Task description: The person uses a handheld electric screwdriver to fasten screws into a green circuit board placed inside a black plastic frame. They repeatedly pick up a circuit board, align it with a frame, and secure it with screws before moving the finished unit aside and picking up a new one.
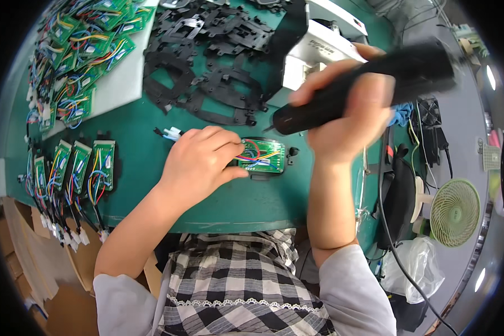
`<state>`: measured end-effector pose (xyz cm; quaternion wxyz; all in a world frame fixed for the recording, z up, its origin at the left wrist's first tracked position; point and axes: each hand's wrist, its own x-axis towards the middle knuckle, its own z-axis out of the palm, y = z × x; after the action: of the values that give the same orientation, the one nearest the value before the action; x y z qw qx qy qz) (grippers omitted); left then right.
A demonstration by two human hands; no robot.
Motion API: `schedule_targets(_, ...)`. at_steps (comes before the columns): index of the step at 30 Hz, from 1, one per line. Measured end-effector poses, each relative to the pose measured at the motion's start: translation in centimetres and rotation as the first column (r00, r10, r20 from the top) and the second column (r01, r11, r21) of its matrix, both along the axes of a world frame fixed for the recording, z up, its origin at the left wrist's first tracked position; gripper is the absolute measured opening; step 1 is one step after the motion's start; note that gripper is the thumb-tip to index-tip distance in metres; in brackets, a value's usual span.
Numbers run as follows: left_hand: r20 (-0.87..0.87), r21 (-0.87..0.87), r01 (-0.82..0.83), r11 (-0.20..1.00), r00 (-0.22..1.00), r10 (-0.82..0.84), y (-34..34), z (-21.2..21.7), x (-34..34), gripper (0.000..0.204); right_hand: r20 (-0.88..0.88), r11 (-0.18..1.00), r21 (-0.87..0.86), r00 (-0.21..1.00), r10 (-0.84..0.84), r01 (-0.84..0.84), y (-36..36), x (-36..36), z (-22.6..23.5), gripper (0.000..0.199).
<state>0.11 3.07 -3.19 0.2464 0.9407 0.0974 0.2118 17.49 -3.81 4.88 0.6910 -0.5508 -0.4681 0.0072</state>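
Green circuit board (261, 155) under left hand (199, 162); right hand (350, 115) grips one black screwdriver (369, 84).

Circuit board (261, 155) lies between black frames (207, 67) and table edge (235, 215).

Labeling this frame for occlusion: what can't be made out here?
Head view only:
- Left part of the board: under the left hand.
- Driver tip and whether it touches the board: too small and blurred.
- Driver's rear end: motion-blurred.
- Driver's grip section: covered by the right hand.
- Black frames: top of pile cut by the picture edge.
- Table's near edge: partly behind the forearms.
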Motion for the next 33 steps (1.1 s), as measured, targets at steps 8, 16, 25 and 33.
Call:
schedule_targets(8,0.036,0.060,-0.063,0.996,0.997,0.061,-0.5,-0.2,0.9,0.012,0.140,0.954,0.201,0.957,-0.254,0.224,-1.5,5.4,3.7,0.070)
schedule_targets(16,0.060,0.060,-0.064,0.996,0.996,0.061,-0.4,-0.5,0.8,0.013,0.136,0.951,0.178,0.951,-0.277,0.252,-0.8,4.0,2.8,0.065)
schedule_targets(25,0.069,0.051,-0.070,0.996,0.995,0.066,-0.4,-0.6,0.8,0.013,0.027,0.952,0.225,0.975,-0.220,0.209,-1.9,5.4,4.2,0.067)
schedule_targets(33,0.081,0.045,-0.063,0.997,0.995,0.059,-0.3,-0.8,0.8,0.014,0.048,0.951,0.235,0.975,-0.218,0.201,-1.6,5.8,3.3,0.064)
